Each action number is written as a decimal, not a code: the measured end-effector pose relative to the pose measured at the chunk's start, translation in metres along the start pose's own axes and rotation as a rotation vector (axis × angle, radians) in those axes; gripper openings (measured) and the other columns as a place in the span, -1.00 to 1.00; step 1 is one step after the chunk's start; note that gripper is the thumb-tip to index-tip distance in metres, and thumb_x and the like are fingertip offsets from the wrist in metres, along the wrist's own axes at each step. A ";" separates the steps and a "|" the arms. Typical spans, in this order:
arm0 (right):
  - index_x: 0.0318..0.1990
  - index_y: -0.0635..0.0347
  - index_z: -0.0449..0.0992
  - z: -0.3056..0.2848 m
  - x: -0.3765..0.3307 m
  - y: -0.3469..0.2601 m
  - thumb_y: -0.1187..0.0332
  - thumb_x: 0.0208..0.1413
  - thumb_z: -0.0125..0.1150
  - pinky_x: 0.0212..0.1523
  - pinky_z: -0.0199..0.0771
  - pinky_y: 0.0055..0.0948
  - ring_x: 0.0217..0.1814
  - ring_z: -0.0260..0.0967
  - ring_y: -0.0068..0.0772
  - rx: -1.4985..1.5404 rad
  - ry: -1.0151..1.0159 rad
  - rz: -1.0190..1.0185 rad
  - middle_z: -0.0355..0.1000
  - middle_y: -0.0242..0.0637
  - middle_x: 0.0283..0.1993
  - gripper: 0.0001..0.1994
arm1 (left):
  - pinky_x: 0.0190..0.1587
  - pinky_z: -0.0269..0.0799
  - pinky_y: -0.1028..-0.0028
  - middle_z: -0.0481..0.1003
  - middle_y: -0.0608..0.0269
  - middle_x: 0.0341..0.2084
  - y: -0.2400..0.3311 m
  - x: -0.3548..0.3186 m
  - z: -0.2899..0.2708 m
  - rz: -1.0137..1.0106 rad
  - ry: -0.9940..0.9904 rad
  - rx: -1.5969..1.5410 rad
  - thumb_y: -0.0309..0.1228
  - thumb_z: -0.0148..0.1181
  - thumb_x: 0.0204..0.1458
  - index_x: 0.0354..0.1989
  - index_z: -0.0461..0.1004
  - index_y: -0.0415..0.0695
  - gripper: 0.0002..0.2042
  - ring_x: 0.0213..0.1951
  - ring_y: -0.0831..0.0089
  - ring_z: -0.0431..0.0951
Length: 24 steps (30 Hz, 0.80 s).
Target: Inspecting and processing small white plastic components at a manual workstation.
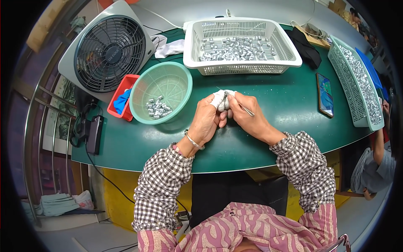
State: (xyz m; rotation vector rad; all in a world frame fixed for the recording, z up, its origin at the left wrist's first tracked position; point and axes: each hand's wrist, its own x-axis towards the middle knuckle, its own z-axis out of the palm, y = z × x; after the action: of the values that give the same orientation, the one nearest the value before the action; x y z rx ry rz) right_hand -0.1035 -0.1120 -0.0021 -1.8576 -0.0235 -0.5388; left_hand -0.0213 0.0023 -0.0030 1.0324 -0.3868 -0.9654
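Over the middle of the table, my left hand (204, 119) and my right hand (255, 118) meet at the fingertips. White covers wrap some of the fingertips. A small metal part (226, 95) is pinched by my left hand, mostly hidden by the fingers. Closed round a thin metal tool (247, 110), my right hand has the tool's end jutting out below the thumb; its tip at the part is hard to make out. To the left of my hands, a green mesh basket (181, 80) holds several small silvery metal parts (158, 108).
Behind my hands stands a white plastic basket (243, 68) of metal parts. A phone (325, 95) and a pale green basket (350, 90) of parts are at right. At left are a fan (111, 52), a red box (116, 110) and a black adapter (95, 134). Another person (375, 161) sits at far right.
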 end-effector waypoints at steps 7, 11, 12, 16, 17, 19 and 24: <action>-0.52 0.35 0.24 0.001 -0.002 0.016 0.49 0.04 0.00 -0.57 0.37 -0.26 -0.54 0.39 -0.11 -0.439 0.020 -0.294 0.34 -0.07 -0.55 -0.84 | -0.65 0.20 0.63 0.33 0.35 -0.55 -0.004 0.007 -0.004 0.002 0.030 -0.147 -0.29 -0.15 0.20 -0.25 0.37 -0.26 -0.73 -0.62 0.65 0.25; -0.50 0.30 0.24 0.000 -0.009 0.004 0.50 0.03 0.01 -0.64 0.32 -0.27 -0.64 0.32 -0.14 -0.758 -0.047 -0.335 0.28 -0.12 -0.56 -0.88 | -0.65 0.20 0.62 0.31 0.36 -0.58 -0.004 0.007 -0.009 0.030 0.048 -0.128 -0.28 -0.15 0.20 -0.25 0.37 -0.27 -0.72 -0.62 0.64 0.24; -0.50 0.29 0.24 -0.001 -0.010 0.004 0.50 0.00 0.03 -0.65 0.32 -0.26 -0.64 0.32 -0.14 -0.811 -0.060 -0.317 0.26 -0.13 -0.57 -0.87 | -0.65 0.20 0.62 0.30 0.37 -0.59 -0.005 0.007 -0.009 0.036 0.053 -0.117 -0.28 -0.15 0.20 -0.25 0.37 -0.27 -0.72 -0.63 0.63 0.24; -0.52 0.27 0.24 -0.003 -0.011 0.005 0.49 -0.06 0.09 -0.67 0.32 -0.26 -0.65 0.31 -0.15 -0.916 -0.075 -0.292 0.24 -0.14 -0.58 -0.85 | -0.65 0.19 0.62 0.28 0.38 -0.62 -0.006 0.005 0.000 0.011 0.052 0.062 -0.27 -0.15 0.20 -0.25 0.37 -0.28 -0.71 -0.64 0.63 0.24; -0.52 0.27 0.24 -0.003 -0.010 0.005 0.48 -0.06 0.10 -0.67 0.32 -0.28 -0.66 0.31 -0.15 -0.915 -0.065 -0.309 0.25 -0.14 -0.58 -0.85 | -0.65 0.19 0.62 0.28 0.38 -0.62 -0.006 0.005 0.001 0.008 0.051 0.063 -0.27 -0.15 0.20 -0.25 0.37 -0.28 -0.71 -0.64 0.63 0.24; -0.53 0.27 0.24 -0.003 -0.010 0.006 0.48 -0.07 0.10 -0.68 0.32 -0.29 -0.66 0.31 -0.16 -0.915 -0.054 -0.324 0.25 -0.14 -0.58 -0.85 | -0.66 0.18 0.62 0.28 0.38 -0.62 -0.003 0.004 0.005 0.021 0.064 -0.008 -0.27 -0.15 0.20 -0.26 0.37 -0.28 -0.71 -0.64 0.64 0.23; -0.54 0.27 0.24 -0.002 -0.011 0.006 0.48 -0.07 0.11 -0.70 0.31 -0.32 -0.67 0.31 -0.18 -0.914 -0.053 -0.351 0.26 -0.15 -0.58 -0.84 | -0.67 0.16 0.62 0.32 0.36 -0.60 -0.002 0.005 0.000 0.016 0.035 -0.042 -0.29 -0.16 0.20 -0.27 0.38 -0.28 -0.72 -0.65 0.65 0.22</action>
State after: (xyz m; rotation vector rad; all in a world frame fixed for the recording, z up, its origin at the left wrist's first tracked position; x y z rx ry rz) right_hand -0.1126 -0.1134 -0.0108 -2.7868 -0.1639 -0.8270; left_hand -0.0193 -0.0024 -0.0055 1.0054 -0.3443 -0.9365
